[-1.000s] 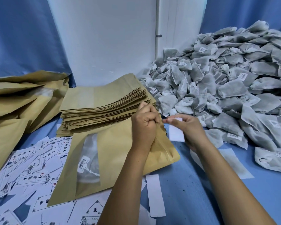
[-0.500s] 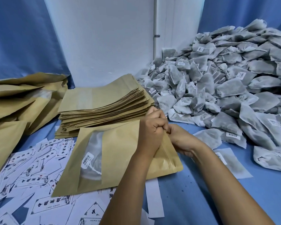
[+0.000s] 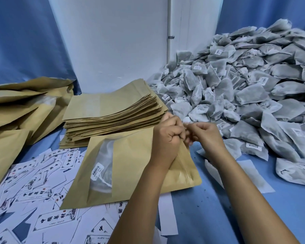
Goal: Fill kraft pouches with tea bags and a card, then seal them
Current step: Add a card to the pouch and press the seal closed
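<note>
Filled kraft pouch [image 3: 130, 166] lying at centre, tea bag showing in its window, left hand [image 3: 167, 136] fisting fingers on pouch's top edge, right hand [image 3: 206, 136] pinching beside it, tea bag heap [image 3: 245, 88] at 2 o'clock, cards [image 3: 33, 191] at 8 o'clock

1. Two bare forearms show, from the bottom edge up to the wrists; no sleeve covers the part in view.
2. The left hand [image 3: 168, 136] wears no glove, ring or band that can be seen.
3. The right hand [image 3: 205, 136] is likewise bare, with no watch or bracelet at the wrist.
4. Fingernails are too small and blurred to tell.
</note>
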`<action>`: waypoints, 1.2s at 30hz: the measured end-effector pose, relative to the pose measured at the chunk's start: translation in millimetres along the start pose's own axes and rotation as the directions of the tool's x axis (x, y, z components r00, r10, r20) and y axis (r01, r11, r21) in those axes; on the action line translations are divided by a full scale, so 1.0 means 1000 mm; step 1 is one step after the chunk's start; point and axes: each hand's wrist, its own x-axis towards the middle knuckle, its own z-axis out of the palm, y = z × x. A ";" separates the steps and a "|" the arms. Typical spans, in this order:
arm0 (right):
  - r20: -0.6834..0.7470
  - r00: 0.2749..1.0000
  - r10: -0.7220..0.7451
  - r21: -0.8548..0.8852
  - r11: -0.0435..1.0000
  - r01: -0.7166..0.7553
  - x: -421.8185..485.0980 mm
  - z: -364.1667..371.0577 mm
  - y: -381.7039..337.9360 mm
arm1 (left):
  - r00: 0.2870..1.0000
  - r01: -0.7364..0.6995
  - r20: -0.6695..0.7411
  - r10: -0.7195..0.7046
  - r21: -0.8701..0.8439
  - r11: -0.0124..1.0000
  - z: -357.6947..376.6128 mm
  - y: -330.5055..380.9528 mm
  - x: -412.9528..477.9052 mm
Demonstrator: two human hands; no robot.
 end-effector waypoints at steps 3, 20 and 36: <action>-0.131 0.981 0.143 0.026 0.990 -0.140 0.003 0.005 0.004 | 1.000 -0.004 0.014 0.004 0.010 1.000 0.001 0.004 -0.001; 0.133 0.883 0.451 0.447 0.768 -0.459 -0.012 -0.003 -0.010 | 0.817 -0.568 0.358 0.452 0.369 0.736 0.029 0.000 -0.012; 0.093 0.832 0.548 0.980 0.097 -0.174 0.038 0.060 -0.014 | 0.378 0.868 -0.522 -0.765 -0.089 0.489 -0.052 -0.027 0.007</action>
